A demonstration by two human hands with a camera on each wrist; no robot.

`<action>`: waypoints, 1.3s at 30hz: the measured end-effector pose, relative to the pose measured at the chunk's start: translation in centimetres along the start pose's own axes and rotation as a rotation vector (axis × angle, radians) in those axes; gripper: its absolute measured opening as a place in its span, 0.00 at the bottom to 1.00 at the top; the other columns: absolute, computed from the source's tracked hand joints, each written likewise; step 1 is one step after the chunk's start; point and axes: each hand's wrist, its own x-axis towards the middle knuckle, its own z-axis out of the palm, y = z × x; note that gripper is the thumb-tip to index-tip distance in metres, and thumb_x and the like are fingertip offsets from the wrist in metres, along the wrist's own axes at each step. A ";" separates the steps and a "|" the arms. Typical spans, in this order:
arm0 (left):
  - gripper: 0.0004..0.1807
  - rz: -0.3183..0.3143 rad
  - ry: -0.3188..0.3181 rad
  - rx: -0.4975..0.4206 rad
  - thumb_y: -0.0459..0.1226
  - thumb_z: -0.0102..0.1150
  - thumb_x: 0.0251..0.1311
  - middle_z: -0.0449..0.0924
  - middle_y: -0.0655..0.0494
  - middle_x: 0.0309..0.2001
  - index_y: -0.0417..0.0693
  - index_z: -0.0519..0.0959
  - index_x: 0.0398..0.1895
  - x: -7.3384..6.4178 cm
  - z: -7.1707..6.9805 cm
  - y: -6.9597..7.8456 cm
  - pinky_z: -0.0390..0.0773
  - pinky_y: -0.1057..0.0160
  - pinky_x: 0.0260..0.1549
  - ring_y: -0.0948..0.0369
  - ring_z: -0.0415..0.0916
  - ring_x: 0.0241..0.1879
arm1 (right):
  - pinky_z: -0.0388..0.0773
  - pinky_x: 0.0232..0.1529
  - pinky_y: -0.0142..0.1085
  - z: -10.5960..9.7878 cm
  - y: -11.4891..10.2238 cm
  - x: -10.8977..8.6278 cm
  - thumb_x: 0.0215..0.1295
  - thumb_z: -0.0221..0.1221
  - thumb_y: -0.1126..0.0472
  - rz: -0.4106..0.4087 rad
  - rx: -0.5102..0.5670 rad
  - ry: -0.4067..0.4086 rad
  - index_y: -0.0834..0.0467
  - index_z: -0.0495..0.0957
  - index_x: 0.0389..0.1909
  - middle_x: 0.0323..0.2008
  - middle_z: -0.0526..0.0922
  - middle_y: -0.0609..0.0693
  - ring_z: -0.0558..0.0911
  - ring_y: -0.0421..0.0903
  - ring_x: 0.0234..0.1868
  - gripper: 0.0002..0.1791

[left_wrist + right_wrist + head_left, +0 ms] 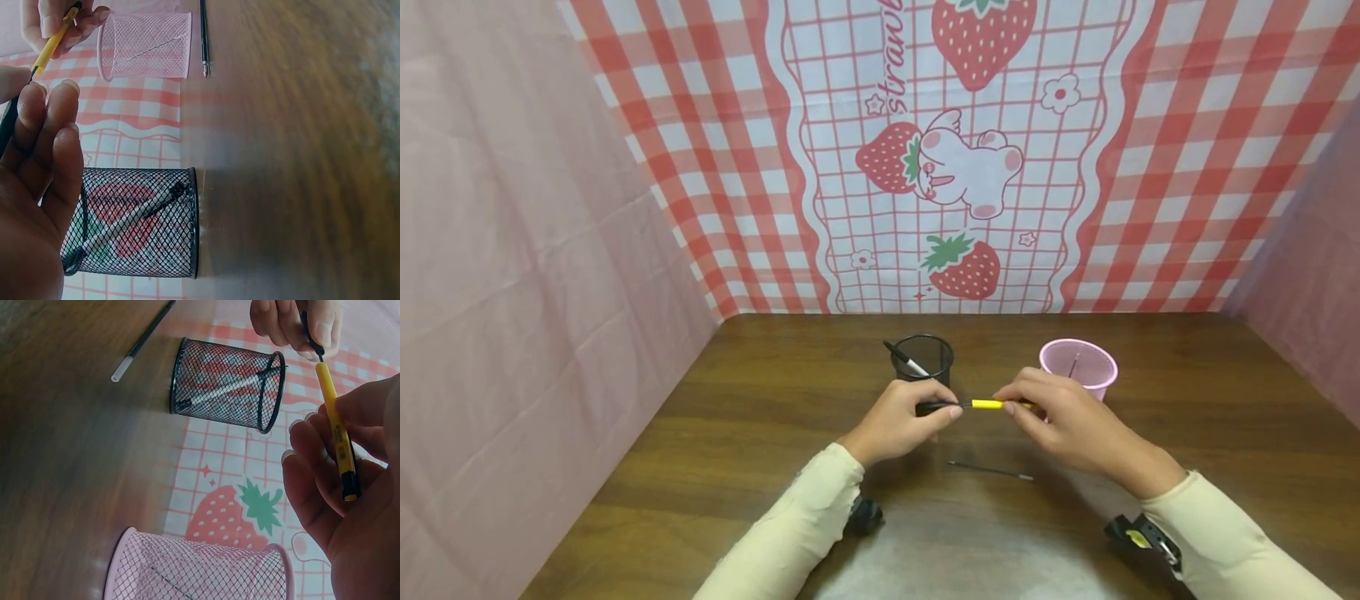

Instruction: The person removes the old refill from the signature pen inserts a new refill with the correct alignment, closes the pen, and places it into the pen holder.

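Your left hand (904, 422) has its grip clamped on a black pen piece (928, 408), and your right hand (1075, 425) has its grip clamped on a yellow pen barrel (987, 404). You hold both end to end above the tabletop (775, 433), a thin dark shaft (321, 358) bridging them. On your side of the hands, a dark refill (990, 470) lies flat. Beyond your left hand stands a black mesh cup (195, 231) with a black-and-white pen (907, 359) leaning inside; beyond your right, a pink mesh cup (1099, 389) holds a thin stick (1074, 365).
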 end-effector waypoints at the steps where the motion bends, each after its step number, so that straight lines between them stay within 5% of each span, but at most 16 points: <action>1: 0.07 0.000 0.000 -0.001 0.41 0.62 0.69 0.79 0.61 0.24 0.48 0.84 0.42 0.0 0.0 0.0 0.80 0.65 0.20 0.64 0.78 0.19 | 0.72 0.28 0.28 0.0 0.0 0.1 0.58 0.66 0.74 0.006 0.004 -0.003 0.57 0.84 0.40 0.34 0.77 0.37 0.72 0.33 0.30 0.12; 24: 0.07 0.036 0.000 0.014 0.39 0.63 0.69 0.79 0.61 0.25 0.47 0.83 0.43 0.1 0.1 -0.1 0.79 0.66 0.20 0.67 0.77 0.20 | 0.70 0.27 0.25 0.3 -0.3 1.0 0.58 0.67 0.72 -0.004 0.009 -0.001 0.55 0.84 0.39 0.32 0.77 0.36 0.72 0.32 0.28 0.11; 39: 0.07 0.057 0.007 -0.002 0.39 0.64 0.68 0.82 0.50 0.26 0.46 0.84 0.43 0.2 0.4 -0.3 0.80 0.65 0.21 0.65 0.78 0.20 | 0.68 0.28 0.22 0.2 -0.2 0.6 0.59 0.67 0.72 0.004 0.018 -0.008 0.56 0.84 0.39 0.32 0.77 0.37 0.72 0.33 0.29 0.10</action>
